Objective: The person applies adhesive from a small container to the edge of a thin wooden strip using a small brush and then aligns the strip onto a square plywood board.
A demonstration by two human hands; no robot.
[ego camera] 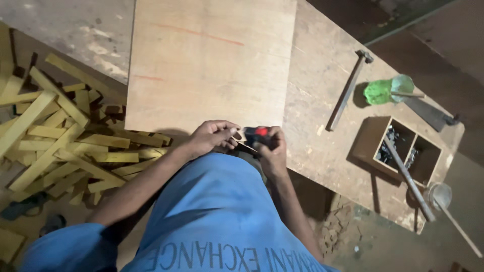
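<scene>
My right hand [272,151] grips a small dark tape measure [259,133] with a red button, held at the near edge of a plywood sheet [206,60]. My left hand [212,136] pinches the tape's tip end right beside it, fingers closed on the blade. Both hands sit just in front of my blue shirt, over the front edge of the wooden workbench [322,75].
A hammer [348,90] lies on the bench to the right, beside a green plastic container [385,90] and a saw blade [428,113]. A divided wooden box [406,148] holds nails. A heap of yellow wood offcuts [60,136] lies on the floor at left.
</scene>
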